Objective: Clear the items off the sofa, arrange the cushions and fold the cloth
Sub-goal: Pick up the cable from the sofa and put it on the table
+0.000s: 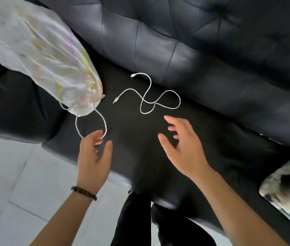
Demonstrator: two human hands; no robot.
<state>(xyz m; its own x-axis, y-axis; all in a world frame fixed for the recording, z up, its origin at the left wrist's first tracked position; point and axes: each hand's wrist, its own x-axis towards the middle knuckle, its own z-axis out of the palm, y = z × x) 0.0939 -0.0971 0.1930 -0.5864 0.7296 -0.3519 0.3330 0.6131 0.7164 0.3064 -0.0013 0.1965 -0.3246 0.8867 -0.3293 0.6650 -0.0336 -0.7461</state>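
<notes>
Cable (147, 96) lies just beyond the open, empty right hand (185, 150); left hand (92, 157) open beside a second cable's loop (91, 125).

Soft daylight, glare on sofa (158, 43), blurred, warped edges.
</notes>
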